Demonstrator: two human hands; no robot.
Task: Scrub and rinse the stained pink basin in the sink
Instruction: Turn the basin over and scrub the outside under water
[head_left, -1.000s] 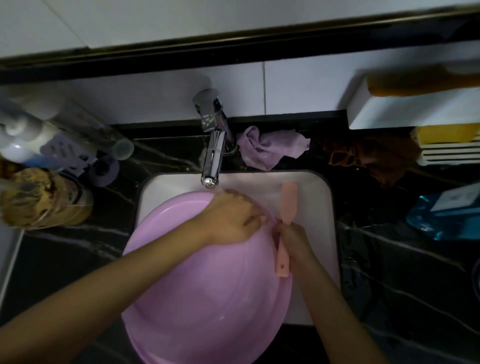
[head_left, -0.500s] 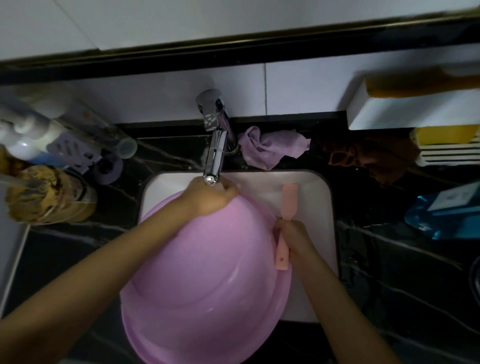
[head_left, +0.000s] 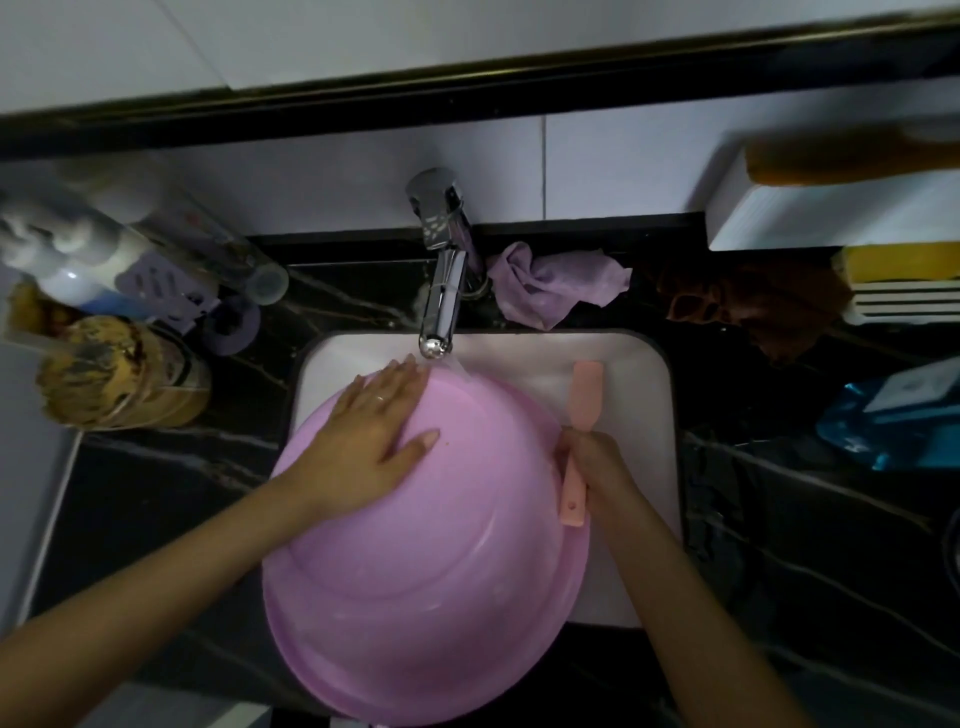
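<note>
basin in sink: l hand atop, r hand grips brush

The big round pink plastic basin looks smooth and shiny. The silver metal tap gleams. The black marble desk is glossy.
</note>
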